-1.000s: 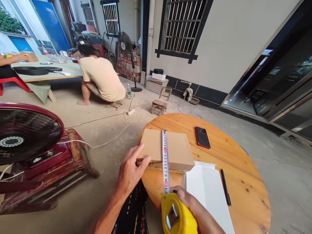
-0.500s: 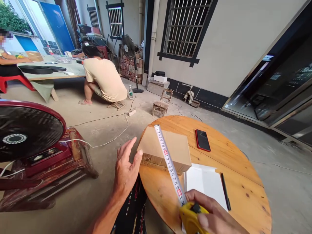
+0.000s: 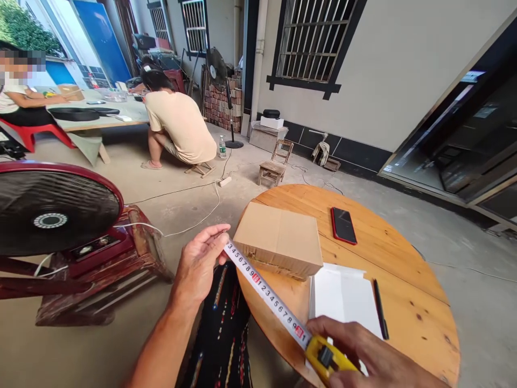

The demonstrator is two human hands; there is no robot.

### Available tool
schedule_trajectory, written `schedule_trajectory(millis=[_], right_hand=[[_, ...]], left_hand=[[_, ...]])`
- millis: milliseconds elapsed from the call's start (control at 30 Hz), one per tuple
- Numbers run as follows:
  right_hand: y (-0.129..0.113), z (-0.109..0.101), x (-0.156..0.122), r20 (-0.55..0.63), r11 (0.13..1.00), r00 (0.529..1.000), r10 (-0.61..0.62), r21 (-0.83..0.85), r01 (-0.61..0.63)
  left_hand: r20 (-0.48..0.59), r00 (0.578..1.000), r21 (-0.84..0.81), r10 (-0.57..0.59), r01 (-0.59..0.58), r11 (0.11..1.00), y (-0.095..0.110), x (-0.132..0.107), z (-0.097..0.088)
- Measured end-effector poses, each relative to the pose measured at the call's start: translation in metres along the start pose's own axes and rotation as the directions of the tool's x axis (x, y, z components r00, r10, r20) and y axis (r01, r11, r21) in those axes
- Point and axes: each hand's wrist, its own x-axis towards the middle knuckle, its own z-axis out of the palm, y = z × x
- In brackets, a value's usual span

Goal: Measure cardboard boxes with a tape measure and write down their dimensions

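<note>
My right hand (image 3: 355, 350) grips the yellow case of a tape measure (image 3: 329, 357) near the bottom of the view. Its silver blade runs out to the upper left, with numbers facing up. At the blade's free end, my left hand (image 3: 200, 264) pinches the tip between thumb and fingers. Just beyond the blade, a closed brown cardboard box (image 3: 278, 231) rests on the round wooden table (image 3: 416, 302). The blade passes in front of the box's near left corner; whether they touch I cannot tell.
White paper (image 3: 343, 299) and a black pen (image 3: 380, 310) lie right of the box, with a red-cased phone (image 3: 343, 225) farther back. A red fan (image 3: 52, 215) stands on a wooden stool at left. Two people (image 3: 177, 121) sit by a far table; a small chair (image 3: 277, 164) stands beyond mine.
The blade has swung left, off the box top, to the box's near left side. My left hand, open before, has closed on its end. The view has shifted slightly.
</note>
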Motion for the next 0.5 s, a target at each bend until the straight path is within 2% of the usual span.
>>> schedule_trajectory(millis=[133, 200, 267, 367, 433, 500], right_hand=[[-0.028, -0.008, 0.011, -0.157, 0.980, 0.987, -0.034, -0.199, 0.002], [-0.050, -0.011, 0.020, -0.197, 0.964, 0.972, -0.125, -0.254, 0.072], [-0.071, -0.014, 0.029, -0.222, 0.948, 0.952, -0.212, -0.284, 0.145], [-0.091, -0.021, 0.042, -0.242, 0.901, 0.917, -0.317, -0.380, 0.211], [-0.097, -0.030, 0.055, -0.265, 0.840, 0.874, -0.407, -0.485, 0.244], [-0.100, -0.040, 0.074, -0.294, 0.762, 0.812, -0.503, -0.595, 0.256]], left_hand=[[0.002, 1.000, -0.032, -0.005, 0.005, 0.999, -0.001, -0.016, 0.015], [0.024, 1.000, 0.029, 0.016, -0.017, 0.999, -0.004, -0.027, 0.027], [0.088, 0.994, 0.161, 0.066, -0.079, 0.984, -0.006, -0.036, 0.036], [0.188, 0.950, 0.393, 0.247, -0.304, 0.868, -0.010, -0.038, 0.041], [0.179, 0.903, 0.512, 0.391, -0.425, 0.747, -0.014, -0.031, 0.036], [0.138, 0.870, 0.598, 0.474, -0.455, 0.661, -0.023, -0.023, 0.028]])
